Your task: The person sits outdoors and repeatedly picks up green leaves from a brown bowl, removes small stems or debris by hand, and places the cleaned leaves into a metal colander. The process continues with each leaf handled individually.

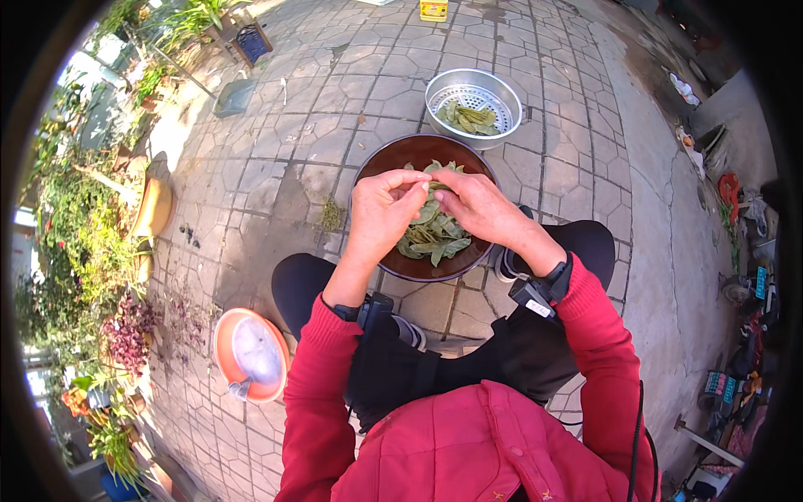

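Observation:
My left hand [384,210] and my right hand [482,204] meet over a dark brown basin [390,157]. A flat green bean pod [439,186] is pinched between the fingertips of both hands, partly hidden by the right fingers. Below them, a heap of flat green bean pods [433,235] lies in the basin. Touching or just behind its far rim stands a round metal steamer pot [480,81] with a perforated bottom. Several more pods [467,120] rest inside that pot.
An orange plastic basin [224,342] with greyish contents stands on the paving [301,188] at left. Farther off are a dustpan [234,99] and a yellow container [433,10]. Potted plants [94,251] line the left side; assorted clutter [731,383] lies along the right wall.

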Available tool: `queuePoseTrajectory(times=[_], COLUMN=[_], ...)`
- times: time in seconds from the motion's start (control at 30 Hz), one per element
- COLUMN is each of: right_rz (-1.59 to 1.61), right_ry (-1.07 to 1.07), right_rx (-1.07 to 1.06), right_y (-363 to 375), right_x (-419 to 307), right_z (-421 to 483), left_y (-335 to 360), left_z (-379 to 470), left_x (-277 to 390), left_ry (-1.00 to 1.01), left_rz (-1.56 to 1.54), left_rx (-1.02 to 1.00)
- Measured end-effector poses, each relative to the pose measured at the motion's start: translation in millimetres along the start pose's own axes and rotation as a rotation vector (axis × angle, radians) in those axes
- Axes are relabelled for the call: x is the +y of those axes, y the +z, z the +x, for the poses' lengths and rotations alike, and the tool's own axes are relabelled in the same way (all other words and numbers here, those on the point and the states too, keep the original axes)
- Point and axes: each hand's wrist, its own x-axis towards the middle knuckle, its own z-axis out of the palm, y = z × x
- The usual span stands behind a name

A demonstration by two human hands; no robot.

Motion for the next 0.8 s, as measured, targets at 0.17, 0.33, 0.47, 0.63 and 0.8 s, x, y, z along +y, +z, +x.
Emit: queuePoseTrajectory(times=[0.17, 0.33, 0.47, 0.63, 0.8], right_rz=[-0.21, -0.24, -0.269, -0.29, -0.385], right_ry=[-0.093, -0.147, -0.216, -0.219, -0.215], right_rx=[0.011, -0.006, 0.02, 0.033, 0.055], right_y=[12.0, 22.1, 25.3, 21.5, 20.0], right_x=[-21.9, -36.7, -45.4, -54.9, -66.7], right_z=[-26.6, -47.4, -64.6, -78.4, -70.2], left_y=[2.9, 9.6, 16.0, 21.7, 14.6], left_z=[-49.0, -88.7, -108.6, -115.1, -104.4], left_x=[-5.2, -6.3, -0.6, 9.3, 14.1], left_ry=[-0.017, 0.033, 0.021, 0.06, 0.053], left_rz=[0.042, 0.062, 0.028, 0.032, -0.107], left_rx=[0.115, 0.146, 0.128, 0.108, 0.105])
